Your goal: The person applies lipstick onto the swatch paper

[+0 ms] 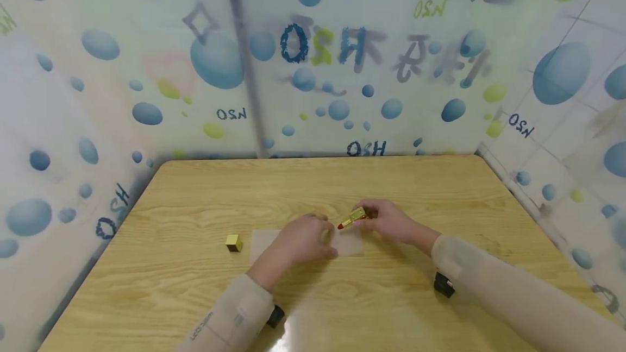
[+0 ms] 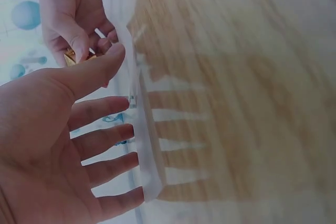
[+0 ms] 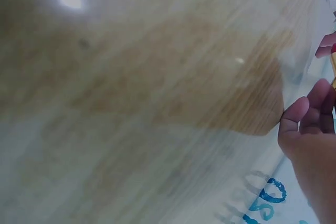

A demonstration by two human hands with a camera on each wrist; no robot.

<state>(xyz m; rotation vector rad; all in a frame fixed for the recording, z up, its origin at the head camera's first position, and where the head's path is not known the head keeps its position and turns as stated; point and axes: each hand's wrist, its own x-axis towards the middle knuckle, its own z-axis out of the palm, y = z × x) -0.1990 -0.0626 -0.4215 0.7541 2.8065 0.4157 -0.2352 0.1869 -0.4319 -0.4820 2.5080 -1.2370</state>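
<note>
In the head view my right hand [image 1: 391, 222] pinches a gold lipstick tube [image 1: 357, 215] whose red tip [image 1: 340, 226] points down and left, close over a white sheet of paper [image 1: 349, 243]. My left hand [image 1: 303, 238] rests on the paper, covering its middle. In the left wrist view the left fingers [image 2: 113, 169] are spread straight with their tips on the sheet, and the thumb stands apart. At the right edge of the right wrist view, the lipstick is only partly visible above the right hand [image 3: 310, 124].
A small gold lipstick cap [image 1: 233, 243] stands on the wooden table [image 1: 195, 194], left of the paper. Both wrists carry dark devices under beige sleeves. Behind the table hangs a white sheet [image 1: 323, 91] printed with blue and green bubbles.
</note>
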